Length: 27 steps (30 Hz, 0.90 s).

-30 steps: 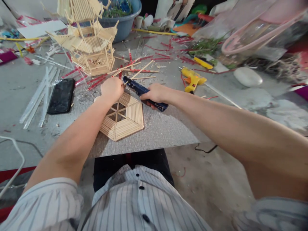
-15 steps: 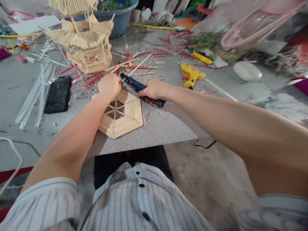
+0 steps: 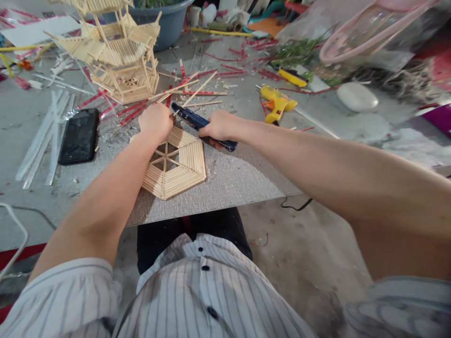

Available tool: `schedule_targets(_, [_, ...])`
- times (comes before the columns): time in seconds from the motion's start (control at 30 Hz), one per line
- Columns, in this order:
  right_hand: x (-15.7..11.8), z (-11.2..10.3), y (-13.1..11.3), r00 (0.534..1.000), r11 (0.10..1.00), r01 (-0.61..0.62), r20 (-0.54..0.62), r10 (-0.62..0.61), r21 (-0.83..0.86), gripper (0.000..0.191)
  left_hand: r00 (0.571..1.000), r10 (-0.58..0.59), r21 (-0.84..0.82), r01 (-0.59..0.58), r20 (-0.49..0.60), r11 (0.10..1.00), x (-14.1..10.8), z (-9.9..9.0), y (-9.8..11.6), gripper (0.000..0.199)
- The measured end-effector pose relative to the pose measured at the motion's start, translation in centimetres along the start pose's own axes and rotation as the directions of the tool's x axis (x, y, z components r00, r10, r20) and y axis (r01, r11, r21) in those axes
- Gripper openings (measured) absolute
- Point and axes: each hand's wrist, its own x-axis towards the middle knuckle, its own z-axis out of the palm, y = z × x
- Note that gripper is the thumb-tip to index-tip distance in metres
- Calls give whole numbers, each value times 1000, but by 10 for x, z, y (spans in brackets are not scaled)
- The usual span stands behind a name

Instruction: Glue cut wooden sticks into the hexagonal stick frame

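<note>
View drifted, hands barely: left hand (image 3: 156, 122) pinches thin stick (image 3: 176, 112) at navy cutter (image 3: 190, 117), right hand (image 3: 219, 126) wrapped round cutter. Best kept square, fingers clear.

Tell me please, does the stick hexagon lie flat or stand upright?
Flat: the hexagon lies on the table, its spokes seen from above. The left arm hides part of it.

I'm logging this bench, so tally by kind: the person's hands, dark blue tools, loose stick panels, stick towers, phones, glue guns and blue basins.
Left hand and right hand: 2
Dark blue tool: 1
Loose stick panel: 1
Stick tower: 1
Phone: 1
Glue gun: 1
Blue basin: 1
Total: 8
</note>
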Motion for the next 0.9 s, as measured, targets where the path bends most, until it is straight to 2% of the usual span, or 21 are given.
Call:
schedule_targets(0.2, [-1,1,-1,1000,1000,15,-16,-14,18,22,999,-32,18,31,21,999,1,0,-2,43])
schedule_targets(0.4, [3,0,2,999,999,20,28,-21,47,24,1000,-9,3,9,0,1000,0,1,-2,38])
schedule_targets(0.57, [3,-3,-13,987,996,-71,137,77,-49,23,999,-12,58,14,-37,998,-2,2,-1,35])
schedule_targets(0.67, [2,-2,-18,989,989,-107,91,116,-100,24,999,-10,50,11,-37,999,-2,2,-1,35])
schedule_targets(0.73, [2,0,-16,996,992,-92,5,93,-88,30,999,11,46,-9,-34,999,-3,2,-1,36])
schedule_targets(0.8, [3,2,-11,996,996,-71,-57,68,-61,44,998,26,45,-23,-50,999,-5,1,-1,37])
schedule_targets(0.9, [7,4,-6,994,996,-89,-68,89,0,68,997,33,27,-31,-69,999,-7,0,0,37])
